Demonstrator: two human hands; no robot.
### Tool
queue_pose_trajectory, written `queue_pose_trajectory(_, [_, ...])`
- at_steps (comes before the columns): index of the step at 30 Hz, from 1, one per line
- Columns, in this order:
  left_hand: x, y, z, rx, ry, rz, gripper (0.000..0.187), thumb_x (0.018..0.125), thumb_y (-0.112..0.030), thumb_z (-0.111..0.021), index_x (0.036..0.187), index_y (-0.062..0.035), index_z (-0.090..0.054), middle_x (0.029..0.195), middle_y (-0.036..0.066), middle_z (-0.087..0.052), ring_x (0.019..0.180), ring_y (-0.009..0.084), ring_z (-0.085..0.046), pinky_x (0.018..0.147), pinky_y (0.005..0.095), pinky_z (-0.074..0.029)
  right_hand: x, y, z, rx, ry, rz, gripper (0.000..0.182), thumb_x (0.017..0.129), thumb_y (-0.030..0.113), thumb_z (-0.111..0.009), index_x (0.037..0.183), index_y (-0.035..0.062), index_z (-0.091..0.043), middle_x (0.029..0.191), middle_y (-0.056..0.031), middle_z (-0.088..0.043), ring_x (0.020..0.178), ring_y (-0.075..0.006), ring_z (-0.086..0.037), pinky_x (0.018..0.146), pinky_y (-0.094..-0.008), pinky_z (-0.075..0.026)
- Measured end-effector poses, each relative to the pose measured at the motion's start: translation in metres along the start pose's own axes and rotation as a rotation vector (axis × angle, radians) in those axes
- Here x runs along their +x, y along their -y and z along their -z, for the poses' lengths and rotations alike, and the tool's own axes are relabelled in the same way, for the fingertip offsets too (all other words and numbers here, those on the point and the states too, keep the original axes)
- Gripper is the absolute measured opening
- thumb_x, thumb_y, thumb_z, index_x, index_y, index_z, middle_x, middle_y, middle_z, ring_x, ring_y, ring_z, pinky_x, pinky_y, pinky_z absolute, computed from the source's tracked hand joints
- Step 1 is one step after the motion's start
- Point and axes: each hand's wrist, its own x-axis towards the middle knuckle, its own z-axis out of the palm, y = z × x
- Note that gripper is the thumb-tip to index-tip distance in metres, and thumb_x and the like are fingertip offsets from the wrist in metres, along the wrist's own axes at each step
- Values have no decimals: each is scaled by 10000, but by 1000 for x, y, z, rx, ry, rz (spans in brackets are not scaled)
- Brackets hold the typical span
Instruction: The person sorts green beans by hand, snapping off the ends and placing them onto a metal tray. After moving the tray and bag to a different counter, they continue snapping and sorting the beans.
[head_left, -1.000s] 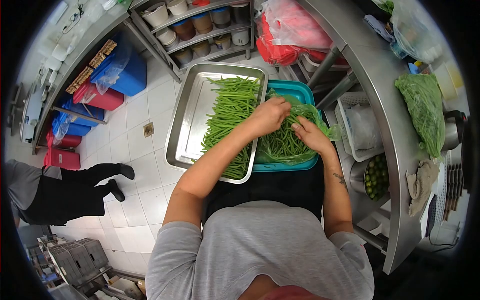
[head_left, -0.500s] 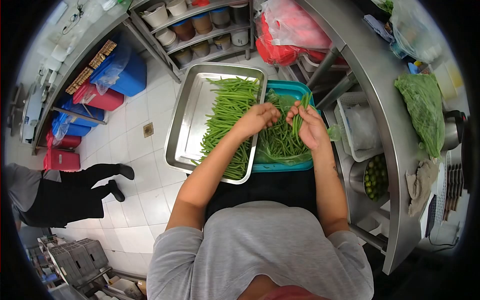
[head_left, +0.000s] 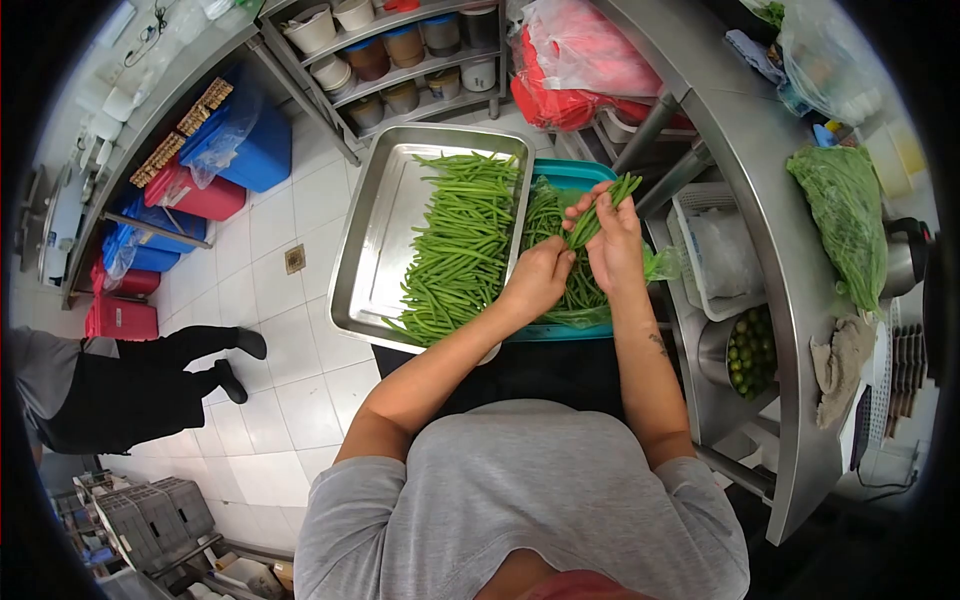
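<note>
A bunch of green beans (head_left: 607, 205) is gripped in my right hand (head_left: 618, 243), its tips pointing up and to the right past the fingers. Just below the bunch's lower end, my left hand (head_left: 537, 280) is closed in a pinch; what sits between its fingertips is hidden. Under the left hand, a metal tray (head_left: 375, 240) carries a thick row of green beans (head_left: 458, 240) along its right half. More beans (head_left: 582, 285) lie in a clear plastic bag inside a teal tray (head_left: 575, 172), partly covered by my hands.
A steel counter (head_left: 745, 150) curves along the right, with a bag of greens (head_left: 840, 215) on it. Below are a white basket (head_left: 715, 250) and a pot of small green fruit (head_left: 750, 355). Tub shelves (head_left: 420, 65) stand ahead. Another person (head_left: 110, 390) is at left.
My left hand has moved down and right, off the tray's beans toward the right hand. The right hand has tilted its bunch further right.
</note>
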Motion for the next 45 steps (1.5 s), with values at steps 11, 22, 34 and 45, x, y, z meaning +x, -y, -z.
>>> queue_pose_trajectory(11, [18, 37, -13, 412, -240, -144, 83, 723, -81, -602, 714, -18, -549, 694, 177, -596, 647, 376, -590, 612, 472, -478, -32, -17, -34, -237, 6, 258, 134, 1000, 201, -393, 1049, 75, -388, 823, -44, -432, 736, -150, -445, 733, -343, -437])
queue_pose_trajectory(22, [21, 23, 4, 242, -150, -214, 68, 792, -43, -598, 836, 1, -570, 752, 155, -552, 702, 341, -568, 638, 416, -470, -6, -1, 0, 144, -113, 123, 142, 993, 196, -407, 1091, 103, -363, 963, -113, -538, 982, -270, -564, 852, -442, -470])
queue_pose_trajectory(34, [17, -7, 4, 247, -240, -481, 93, 795, -2, -587, 835, 21, -507, 785, 168, -511, 713, 361, -528, 605, 411, -441, -7, -18, -8, 32, -194, 161, 118, 1002, 177, -370, 1074, 87, -341, 946, -127, -534, 961, -266, -572, 841, -415, -471])
queue_pose_trajectory(45, [-17, -1, -11, 168, 326, -305, 79, 831, -43, -529, 852, 19, -484, 759, 217, -547, 710, 421, -561, 621, 460, -458, 2, -9, 23, -74, -110, -20, 146, 998, 238, -395, 1033, 97, -390, 888, -103, -554, 930, -256, -590, 793, -383, -494])
